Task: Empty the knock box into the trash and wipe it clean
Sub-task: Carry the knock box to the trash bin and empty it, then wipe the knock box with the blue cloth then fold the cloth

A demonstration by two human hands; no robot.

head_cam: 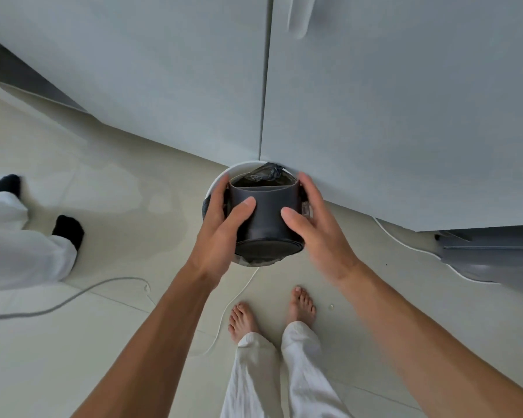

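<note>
A dark round knock box [267,218] is tipped away from me over a white round trash bin [224,176] lined with a dark bag [267,171]. Its flat base faces me and its open mouth points toward the bin. My left hand [221,224] grips its left side, thumb across the wall. My right hand [313,218] grips its right side, thumb on the wall. What is inside the box is hidden.
The bin stands on a pale tiled floor against white cabinet doors [375,116]. White cables [236,300] trail across the floor by my bare feet [272,315]. Another person's legs in white trousers and dark socks [68,229] stand at the left. A grey object [492,254] lies at right.
</note>
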